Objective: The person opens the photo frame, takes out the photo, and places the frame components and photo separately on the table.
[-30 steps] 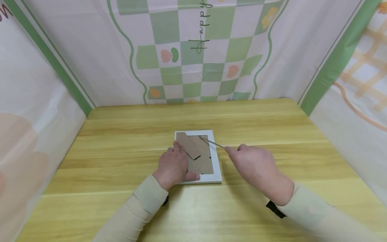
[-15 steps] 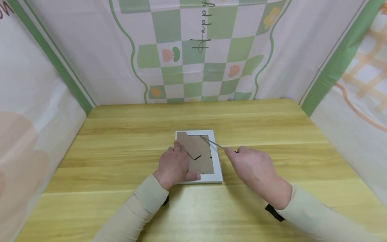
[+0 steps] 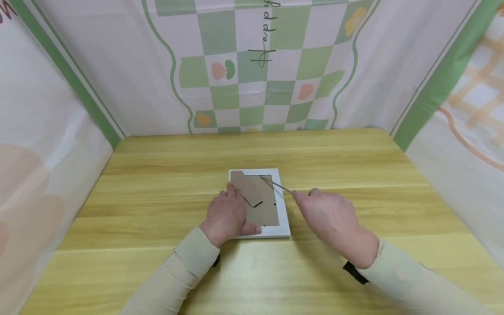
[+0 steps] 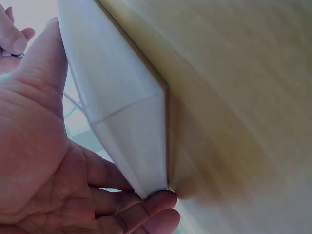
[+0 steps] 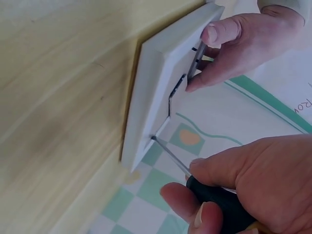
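A white picture frame (image 3: 281, 210) lies face down on the table, its brown backing board (image 3: 264, 215) showing. A brown easel flap (image 3: 249, 186) stretches over the board from the upper left corner. My left hand (image 3: 226, 214) grips the frame's left side; its thumb lies on the near border, and the left wrist view shows fingers curled at the white edge (image 4: 129, 141). In my right hand (image 3: 334, 218) is a screwdriver (image 5: 222, 200) with a dark handle. Its thin metal shaft (image 3: 280, 187) slants to the far inner edge of the frame, where the tip touches a small dark tab.
The wood-grain table (image 3: 157, 175) spreads around the frame on all sides. Behind it hangs a printed cloth (image 3: 252, 87) with green checks, and more cloth panels close off the left and right sides. Small black tabs (image 3: 274, 204) sit along the inner border.
Hardly anything differs. The screwdriver tip stays at the frame's far inner edge, with the right hand shifted very slightly left. The left hand keeps its place on the frame.
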Demonstrator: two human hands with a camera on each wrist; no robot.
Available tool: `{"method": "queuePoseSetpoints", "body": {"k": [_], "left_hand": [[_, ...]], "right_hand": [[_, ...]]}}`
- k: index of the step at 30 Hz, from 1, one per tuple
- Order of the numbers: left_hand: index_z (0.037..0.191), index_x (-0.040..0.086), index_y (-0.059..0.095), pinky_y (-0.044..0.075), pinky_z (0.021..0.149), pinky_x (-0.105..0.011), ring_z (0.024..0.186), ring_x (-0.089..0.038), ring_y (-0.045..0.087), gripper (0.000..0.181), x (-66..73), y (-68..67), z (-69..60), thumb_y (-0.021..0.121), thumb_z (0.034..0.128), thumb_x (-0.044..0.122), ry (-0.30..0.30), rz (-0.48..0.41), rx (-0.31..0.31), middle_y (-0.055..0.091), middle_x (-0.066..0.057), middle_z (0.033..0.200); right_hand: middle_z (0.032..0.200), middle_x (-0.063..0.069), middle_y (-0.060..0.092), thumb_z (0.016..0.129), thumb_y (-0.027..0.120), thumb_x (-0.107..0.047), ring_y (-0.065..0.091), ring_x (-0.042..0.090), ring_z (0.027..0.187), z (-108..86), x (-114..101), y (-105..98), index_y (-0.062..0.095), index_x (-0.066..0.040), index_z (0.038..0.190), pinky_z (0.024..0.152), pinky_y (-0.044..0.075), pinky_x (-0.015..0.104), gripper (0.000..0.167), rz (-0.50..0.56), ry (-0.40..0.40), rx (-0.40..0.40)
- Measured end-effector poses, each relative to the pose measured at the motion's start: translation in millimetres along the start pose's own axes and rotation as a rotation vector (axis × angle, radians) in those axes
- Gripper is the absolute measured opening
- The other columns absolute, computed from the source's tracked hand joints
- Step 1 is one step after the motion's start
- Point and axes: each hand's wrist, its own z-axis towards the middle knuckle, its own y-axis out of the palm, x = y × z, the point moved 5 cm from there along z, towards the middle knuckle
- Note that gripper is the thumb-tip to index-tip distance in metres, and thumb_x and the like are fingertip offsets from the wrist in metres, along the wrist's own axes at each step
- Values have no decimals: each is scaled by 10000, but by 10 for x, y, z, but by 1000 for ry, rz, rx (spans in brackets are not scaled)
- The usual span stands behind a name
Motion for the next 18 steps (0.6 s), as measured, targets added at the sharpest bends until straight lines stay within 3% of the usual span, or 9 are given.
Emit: {"method": "queuePoseSetpoints", "body": {"k": [3,5,8,12,18], "left_hand": [[1457,-165,477,605,787,-419,1105,-372,678,1275,4,-6,3,725,722,847,-2,-2,-3,474,-356,1518],[1462,-165,470,605,785,-419,1104,-371,676,1280,6,-9,5,726,722,847,-5,-6,-8,472,-354,1521],[1468,-164,464,605,797,-421,1111,-373,674,1279,8,-14,6,727,725,843,-7,-9,-14,465,-354,1526],[1476,-164,452,603,826,-426,1129,-379,667,1274,10,-21,4,728,735,834,-8,-17,-29,449,-357,1538],[1487,-162,438,598,850,-424,1147,-380,659,1271,11,-9,-5,724,744,829,-10,-24,-49,432,-359,1550]], "right_hand": [[536,1,320,885,593,47,200,78,422,24,10,-36,725,-103,979,298,244,302,221,-2,-16,48],[534,-3,309,863,582,82,219,83,417,49,22,-51,687,-97,907,303,245,299,212,6,-15,27],[534,-9,298,847,583,111,269,102,415,100,58,-52,597,-111,813,323,266,296,225,25,14,-85],[511,-24,314,916,705,-16,326,116,421,175,117,-44,546,-134,767,348,300,297,248,58,64,-247],[496,-47,333,925,773,-132,365,116,432,298,188,-64,565,-169,756,359,321,312,271,100,99,-369]]}}
